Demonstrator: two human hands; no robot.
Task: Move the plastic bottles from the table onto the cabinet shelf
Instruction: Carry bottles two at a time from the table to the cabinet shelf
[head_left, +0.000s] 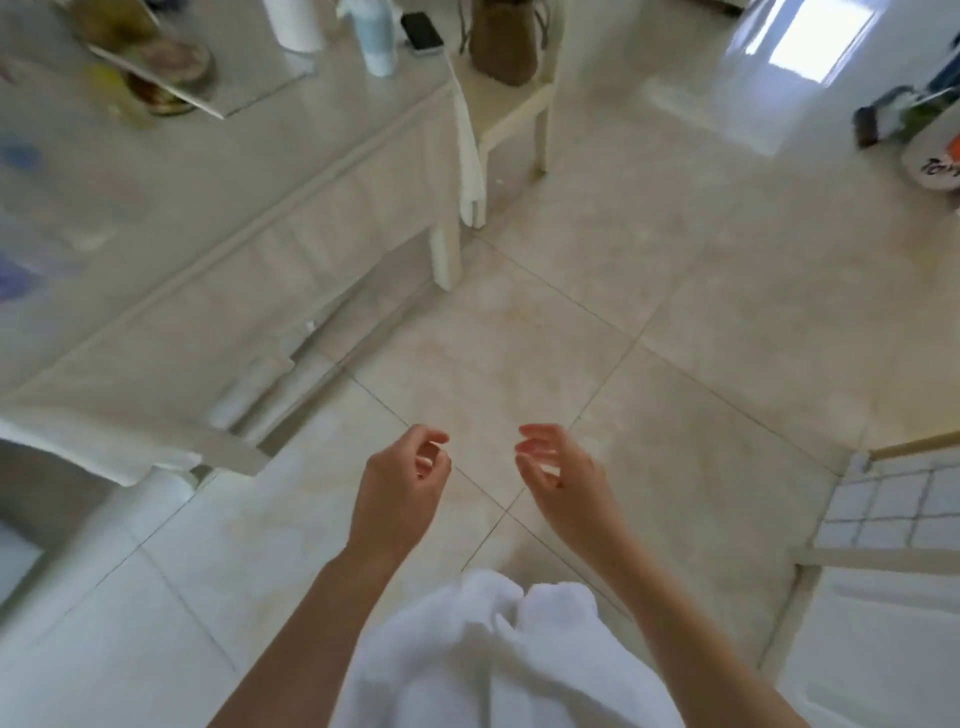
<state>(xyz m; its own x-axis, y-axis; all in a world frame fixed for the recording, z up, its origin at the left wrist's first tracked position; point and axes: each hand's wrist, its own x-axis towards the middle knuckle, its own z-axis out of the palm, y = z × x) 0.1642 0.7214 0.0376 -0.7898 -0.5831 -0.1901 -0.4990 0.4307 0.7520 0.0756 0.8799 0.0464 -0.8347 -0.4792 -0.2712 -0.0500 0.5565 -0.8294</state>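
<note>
**Both hands empty over open floor; bottle on the surface, far corner**

We see the left hand (400, 493) and the right hand (561, 478) held out in front of the body, near each other but apart, over bare tiled floor (649, 291). Both are loosely curled, fingers slack, gripping nothing.

We note one pale blue plastic bottle (375, 36) upright on the white surface (218, 171), near its far right corner. Just left of it stands a white roll (293, 23); just right lies a dark phone (422, 32) close to the edge. The frame is blurred, so we cannot tell what the coloured items at the surface's far left are.

The surface's long front edge runs diagonally from lower left to upper right, ending at a corner leg (447, 249). A white cloth (470, 156) hangs beside that corner. Beyond it stands a small stool (514, 104) carrying a brown bag (504, 41).

Open floor spans the middle and right. A white tiled ledge (883, 504) bounds the lower right.
</note>
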